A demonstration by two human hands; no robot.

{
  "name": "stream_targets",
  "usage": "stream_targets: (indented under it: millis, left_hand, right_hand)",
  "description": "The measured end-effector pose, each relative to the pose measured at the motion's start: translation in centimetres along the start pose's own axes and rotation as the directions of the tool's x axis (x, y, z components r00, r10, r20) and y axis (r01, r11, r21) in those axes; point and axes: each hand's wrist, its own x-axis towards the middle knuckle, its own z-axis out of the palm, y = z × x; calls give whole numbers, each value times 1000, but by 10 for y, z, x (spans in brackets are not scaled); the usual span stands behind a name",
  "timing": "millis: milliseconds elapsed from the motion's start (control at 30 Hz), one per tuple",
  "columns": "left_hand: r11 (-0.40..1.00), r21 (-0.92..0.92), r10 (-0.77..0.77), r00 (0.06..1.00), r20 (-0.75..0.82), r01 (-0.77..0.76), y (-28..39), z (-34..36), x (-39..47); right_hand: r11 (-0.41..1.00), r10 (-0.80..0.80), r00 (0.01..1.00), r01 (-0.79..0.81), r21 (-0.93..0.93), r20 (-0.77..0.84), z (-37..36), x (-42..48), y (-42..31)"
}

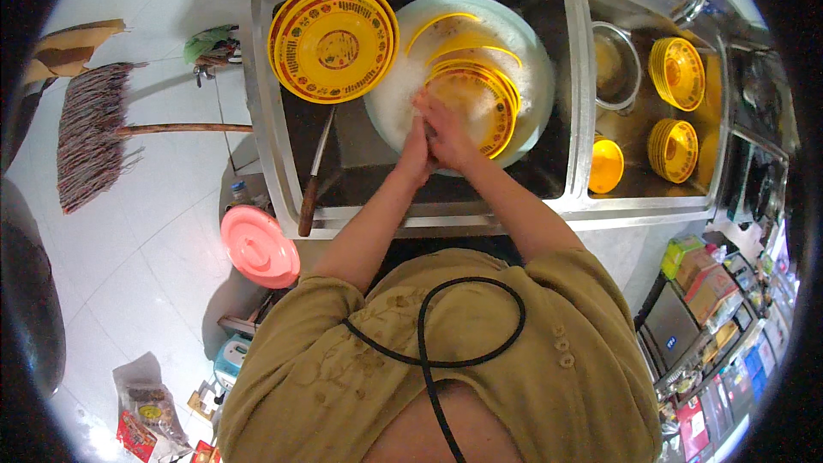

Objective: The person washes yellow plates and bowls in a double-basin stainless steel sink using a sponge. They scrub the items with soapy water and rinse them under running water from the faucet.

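My left hand (416, 149) and my right hand (448, 133) are pressed together, palm towards palm, over a pale round basin (541, 99) of sudsy water. Whether anything is held between them is hidden. Right beside my right fingers, a stack of yellow patterned bowls (505, 117) sits in the basin with suds in the top one. Behind that stack, the rims of more yellow dishes (476, 48) break the foam. Up to the left, a stack of large yellow plates or shallow bowls (339, 48) rests at the sink corner, overlapping the basin.
A wooden-handled tool (308, 206) leans across the front edge of the steel sink (575, 83). The right compartment holds stacked yellow bowls (681, 74), an orange-yellow bowl (606, 166) and a metal-rimmed strainer or pot (614, 64). Left are a mop (96, 135) and a pink lid (260, 246).
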Motion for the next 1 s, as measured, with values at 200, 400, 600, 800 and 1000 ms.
stream_targets:
  millis: [200, 400, 600, 800, 1000]
  left_hand:
    - [982, 149, 122, 992, -31, -116, -26, -25, 29]
    - [959, 277, 84, 994, -69, -62, -5, 12, 1]
    - [966, 258, 59, 991, -122, -26, -11, 4, 4]
    - [984, 116, 140, 990, -4, -139, -31, -32, 38]
    - [995, 46, 85, 996, 34, -86, -12, 2, 13]
  right_hand:
    - [962, 191, 732, -7, -274, 653, -79, -25, -16]
    - [602, 230, 917, 130, -788, 327, -117, -24, 20]
    - [674, 206, 974, -70, -736, 96, -46, -17, 33]
    - [910, 30, 946, 108, -401, 324, -25, -37, 23]
    - [929, 218, 828, -14, -369, 517, -84, -18, -38]
